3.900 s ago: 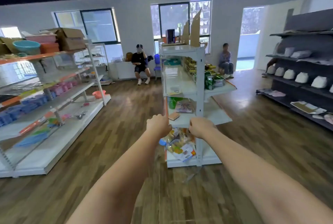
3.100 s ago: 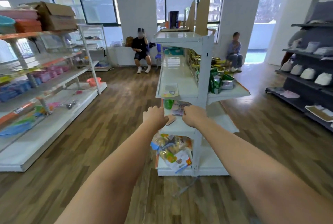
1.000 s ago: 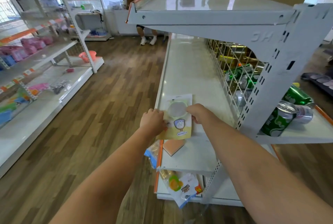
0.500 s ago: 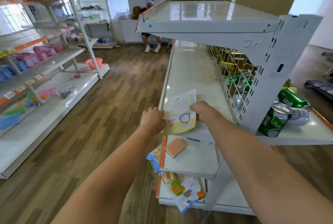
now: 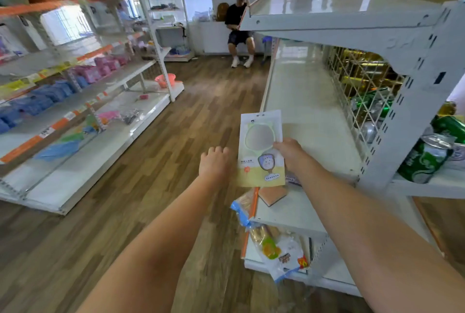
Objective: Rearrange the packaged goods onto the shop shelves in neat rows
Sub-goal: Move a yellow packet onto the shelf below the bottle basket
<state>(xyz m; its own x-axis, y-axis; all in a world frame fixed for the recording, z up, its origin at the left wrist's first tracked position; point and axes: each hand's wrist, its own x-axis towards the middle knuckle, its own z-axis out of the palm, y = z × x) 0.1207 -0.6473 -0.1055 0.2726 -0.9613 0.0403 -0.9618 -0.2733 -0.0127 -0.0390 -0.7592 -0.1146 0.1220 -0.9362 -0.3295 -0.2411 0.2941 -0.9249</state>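
My right hand [image 5: 289, 152] grips the right edge of a flat packaged hand mirror [image 5: 260, 149], white and yellow with a cartoon print, held upright over the front corner of the white middle shelf [image 5: 302, 101]. My left hand [image 5: 214, 164] hovers just left of the packet, fingers loosely curled, holding nothing. A small orange pad [image 5: 273, 195] lies on the shelf below [image 5: 284, 214]. Bagged snacks [image 5: 281, 249] spill from the bottom shelf, and a blue-edged bag [image 5: 240, 210] hangs over the shelf edge.
Green drink cans [image 5: 425, 159] lie behind the wire mesh [image 5: 362, 101] on the unit's far side. A long shelf rack [image 5: 75, 116] with blue and pink packs stands left across a wooden-floor aisle [image 5: 196, 116]. A person [image 5: 239, 25] sits at the back wall.
The packet came up off the middle shelf. My left hand let go of its left edge and moved slightly away; my right hand alone holds it upright now.
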